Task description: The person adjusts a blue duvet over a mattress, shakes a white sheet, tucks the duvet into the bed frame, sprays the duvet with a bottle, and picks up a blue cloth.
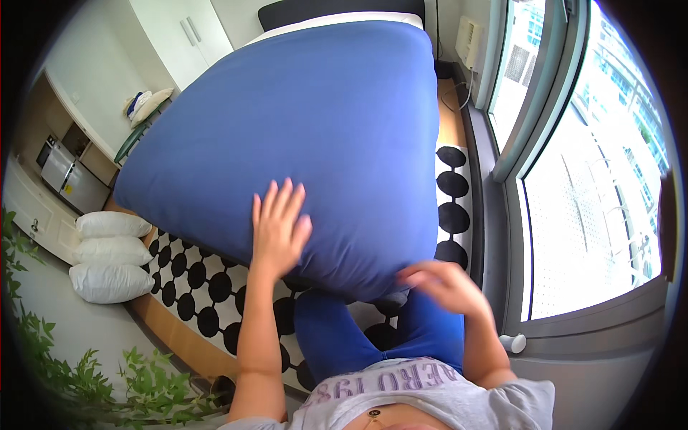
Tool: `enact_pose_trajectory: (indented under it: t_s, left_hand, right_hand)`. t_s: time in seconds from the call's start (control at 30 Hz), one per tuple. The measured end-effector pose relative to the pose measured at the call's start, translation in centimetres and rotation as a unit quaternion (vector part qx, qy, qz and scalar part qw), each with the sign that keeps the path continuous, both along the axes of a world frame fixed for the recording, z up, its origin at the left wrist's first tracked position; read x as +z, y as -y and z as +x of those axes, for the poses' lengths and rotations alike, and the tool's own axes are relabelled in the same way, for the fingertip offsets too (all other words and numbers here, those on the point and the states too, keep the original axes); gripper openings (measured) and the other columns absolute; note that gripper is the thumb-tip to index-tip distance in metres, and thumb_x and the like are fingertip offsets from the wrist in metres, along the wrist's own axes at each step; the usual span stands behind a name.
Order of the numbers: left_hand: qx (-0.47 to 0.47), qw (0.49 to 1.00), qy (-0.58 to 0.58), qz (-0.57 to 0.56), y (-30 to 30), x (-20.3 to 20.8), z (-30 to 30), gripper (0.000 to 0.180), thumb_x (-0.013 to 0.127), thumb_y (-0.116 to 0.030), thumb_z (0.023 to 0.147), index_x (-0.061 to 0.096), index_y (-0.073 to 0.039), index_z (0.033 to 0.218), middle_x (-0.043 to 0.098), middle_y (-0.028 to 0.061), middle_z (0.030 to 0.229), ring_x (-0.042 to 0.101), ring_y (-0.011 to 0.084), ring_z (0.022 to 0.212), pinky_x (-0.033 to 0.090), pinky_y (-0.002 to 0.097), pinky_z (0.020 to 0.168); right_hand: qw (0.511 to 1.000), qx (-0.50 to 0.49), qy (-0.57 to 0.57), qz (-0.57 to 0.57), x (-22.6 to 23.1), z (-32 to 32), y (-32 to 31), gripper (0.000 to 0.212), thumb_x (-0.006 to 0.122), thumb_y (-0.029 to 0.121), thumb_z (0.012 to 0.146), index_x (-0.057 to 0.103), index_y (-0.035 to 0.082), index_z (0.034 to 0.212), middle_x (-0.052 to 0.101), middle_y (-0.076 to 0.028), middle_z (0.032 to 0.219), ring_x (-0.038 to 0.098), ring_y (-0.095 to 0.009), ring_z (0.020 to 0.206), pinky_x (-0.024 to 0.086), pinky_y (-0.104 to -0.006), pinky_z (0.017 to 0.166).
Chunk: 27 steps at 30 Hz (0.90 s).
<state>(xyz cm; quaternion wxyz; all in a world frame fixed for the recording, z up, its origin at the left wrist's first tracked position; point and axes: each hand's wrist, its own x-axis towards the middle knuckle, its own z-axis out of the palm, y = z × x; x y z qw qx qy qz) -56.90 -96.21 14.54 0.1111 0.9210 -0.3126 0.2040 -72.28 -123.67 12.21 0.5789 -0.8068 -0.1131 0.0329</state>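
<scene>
A blue fitted sheet [308, 122] covers the bed's mattress, smooth over most of the top with creases near the close edge. My left hand [278, 229] lies with fingers spread on the sheet, near the middle of the close edge. At the near right corner is my right hand [448, 287], its fingers pointing left beside the sheet's edge. Motion blurs those fingers, so whether they grip the fabric is not visible. My legs, in blue trousers [337, 333], are up against the foot of the bed.
A black-and-white dotted rug [188, 283] extends under the bed. Several white pillows [111, 279] are piled at the left. Windows [588, 193] with a grey sill line the right side. A leafy plant [136, 387] stands at lower left; a dark headboard [340, 10] is at the far end.
</scene>
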Motion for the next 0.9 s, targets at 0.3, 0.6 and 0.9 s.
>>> enact_pose_trajectory:
  t_s: [0.3, 0.6, 0.9]
  left_hand:
    - [-0.168, 0.939, -0.045, -0.296, -3.6, 2.0, -5.3, 0.02, 0.052, -0.011, 0.08, 0.055, 0.0, 0.063, 0.053, 0.0059, 0.053, 0.053, 0.015, 0.048, 0.047, 0.0262, 0.053]
    - [-0.046, 0.973, 0.017, -0.224, 0.2, 4.0, 4.4, 0.027, 0.051, -0.018, 0.086, 0.057, -0.002, 0.107, 0.056, 0.0153, 0.11, 0.05, 0.0276, 0.107, 0.035, 0.0397, 0.093]
    - [0.049, 0.998, -0.028, -0.006, 2.0, 2.6, 3.5, 0.052, 0.04, -0.039, 0.088, 0.044, -0.008, 0.13, 0.036, 0.0155, 0.138, 0.029, 0.0337, 0.129, 0.015, 0.0486, 0.107]
  right_hand:
    - [0.63, -0.436, -0.346, -0.541, -18.2, -18.7, 17.3, 0.079, 0.072, 0.036, 0.069, 0.034, 0.004, 0.131, 0.048, -0.017, 0.117, 0.051, -0.034, 0.105, 0.046, -0.0418, 0.084]
    - [0.604, -0.241, -0.549, -0.525, -19.1, -18.8, 16.4, 0.077, 0.076, 0.025, 0.061, 0.041, 0.008, 0.127, 0.046, -0.015, 0.118, 0.057, -0.029, 0.103, 0.049, -0.0367, 0.083]
    - [0.614, -0.196, -0.556, -0.525, -13.9, -16.1, 18.2, 0.042, 0.07, 0.027, 0.068, 0.063, 0.008, 0.104, 0.055, -0.015, 0.115, 0.057, -0.027, 0.105, 0.049, -0.0336, 0.084]
